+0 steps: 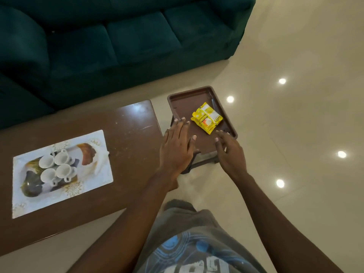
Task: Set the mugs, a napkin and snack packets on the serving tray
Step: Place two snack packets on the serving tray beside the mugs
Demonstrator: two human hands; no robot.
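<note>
A brown serving tray (185, 103) rests on a low stand to the right of the wooden table. Yellow snack packets (206, 117) lie inside it, toward its right side. My left hand (177, 146) hovers flat over the tray's near left part, fingers spread, holding nothing. My right hand (229, 149) hovers at the tray's near right corner, fingers apart and empty, just short of the packets. Several white mugs (57, 166) stand clustered on a patterned white tray (98, 174) at the table's left. A white napkin (101, 154) appears to lie at that tray's right side.
The brown wooden table (128, 138) runs left from the serving tray. A dark green sofa (118, 40) stands behind it. Glossy cream floor tiles (295, 125) with light reflections spread to the right. My knee in grey shorts (183, 213) is below the hands.
</note>
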